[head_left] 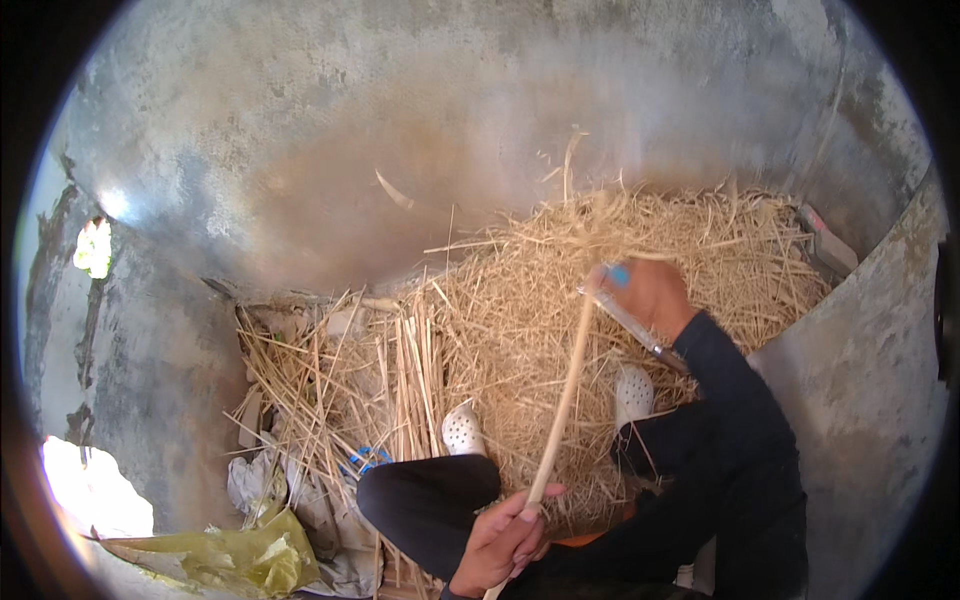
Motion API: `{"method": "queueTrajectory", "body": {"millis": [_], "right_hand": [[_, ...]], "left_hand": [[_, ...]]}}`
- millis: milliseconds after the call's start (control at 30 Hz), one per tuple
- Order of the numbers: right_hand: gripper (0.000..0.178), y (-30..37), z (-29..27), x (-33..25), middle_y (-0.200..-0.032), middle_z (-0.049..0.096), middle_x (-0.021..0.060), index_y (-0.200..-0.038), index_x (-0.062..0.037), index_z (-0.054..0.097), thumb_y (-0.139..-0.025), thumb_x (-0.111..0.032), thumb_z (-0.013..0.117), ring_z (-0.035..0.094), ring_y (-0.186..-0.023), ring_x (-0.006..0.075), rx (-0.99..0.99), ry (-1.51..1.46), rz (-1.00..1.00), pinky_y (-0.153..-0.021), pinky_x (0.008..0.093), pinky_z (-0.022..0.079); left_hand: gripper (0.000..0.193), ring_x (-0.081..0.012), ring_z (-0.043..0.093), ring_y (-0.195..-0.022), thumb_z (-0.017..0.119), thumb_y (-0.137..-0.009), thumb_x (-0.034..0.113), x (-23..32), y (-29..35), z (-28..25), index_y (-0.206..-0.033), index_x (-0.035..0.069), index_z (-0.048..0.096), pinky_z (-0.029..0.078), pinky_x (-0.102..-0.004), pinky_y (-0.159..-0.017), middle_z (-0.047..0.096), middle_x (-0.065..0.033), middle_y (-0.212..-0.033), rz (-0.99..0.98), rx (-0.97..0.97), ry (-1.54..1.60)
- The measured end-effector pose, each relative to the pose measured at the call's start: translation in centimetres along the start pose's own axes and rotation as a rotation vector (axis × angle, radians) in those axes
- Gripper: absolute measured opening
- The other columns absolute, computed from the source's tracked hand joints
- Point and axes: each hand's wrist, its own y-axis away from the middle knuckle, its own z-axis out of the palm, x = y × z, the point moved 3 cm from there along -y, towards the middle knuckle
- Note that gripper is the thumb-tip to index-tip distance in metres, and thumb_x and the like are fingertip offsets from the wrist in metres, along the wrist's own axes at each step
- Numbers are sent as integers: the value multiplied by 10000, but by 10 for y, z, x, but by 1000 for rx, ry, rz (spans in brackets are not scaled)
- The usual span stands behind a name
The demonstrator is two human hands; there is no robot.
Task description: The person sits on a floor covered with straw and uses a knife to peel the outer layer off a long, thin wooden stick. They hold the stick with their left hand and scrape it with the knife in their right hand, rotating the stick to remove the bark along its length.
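Observation:
My left hand (500,540) is closed around the lower part of a long pale wooden stick (563,405), which slants up and away from me. At the stick's far end my right hand (652,295), blurred by motion, grips what looks like a knife (628,320) with a greyish blade, set against the stick. Something bright blue shows at the fingers of this hand. Thin curled shavings (398,190) are in the air or against the wall beyond. A thick heap of straw-coloured shavings (530,330) spreads under and beyond both hands.
Several long pale sticks (415,370) lie left of my legs. White perforated clogs (462,430) rest on the shavings. A yellowish plastic sheet (245,555) and a pale sack (255,485) lie at lower left. Grey walls (450,100) enclose the space; a brick-like block (828,242) sits at far right.

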Motion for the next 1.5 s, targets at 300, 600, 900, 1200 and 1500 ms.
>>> {"method": "queueTrajectory", "body": {"millis": [300,600,900,1200,1500], "right_hand": [[836,23,15,-40,-421,495,74,-511,-78,595,-718,-861,388,545,-406,254,-17,-32,-212,-430,393,424],[848,28,16,-40,-415,487,95,-565,-45,624,-754,-835,380,529,-395,264,100,-40,-291,-423,414,426],[762,28,23,-25,-446,469,94,-518,-77,531,-847,-744,368,507,-408,260,144,-37,-315,-452,401,420],[828,-10,-9,26,-493,544,110,-607,-60,642,-727,-845,411,581,-484,246,-30,45,221,-495,398,441],[728,21,1,-32,-450,512,70,-575,-129,639,-751,-807,441,566,-457,276,31,-6,-200,-527,422,479]], "left_hand": [[434,-31,311,-472,434,-991,183,7,-9,-16,-1358,-46,393,287,-187,-472,336,53,-545,119,209,-253],[433,-50,272,-372,433,-988,209,15,-6,-7,-1326,-62,412,306,-200,-469,331,48,-513,98,173,-171],[425,-45,271,-380,428,-991,207,13,3,-6,-1315,-68,415,313,-207,-474,323,52,-511,73,140,-135],[415,-40,297,-463,423,-992,168,-1,17,1,-1332,-71,399,296,-207,-485,330,47,-550,52,106,-178],[418,-40,311,-483,433,-995,180,3,17,-4,-1329,-70,401,303,-206,-499,335,53,-563,101,156,-230]]}}
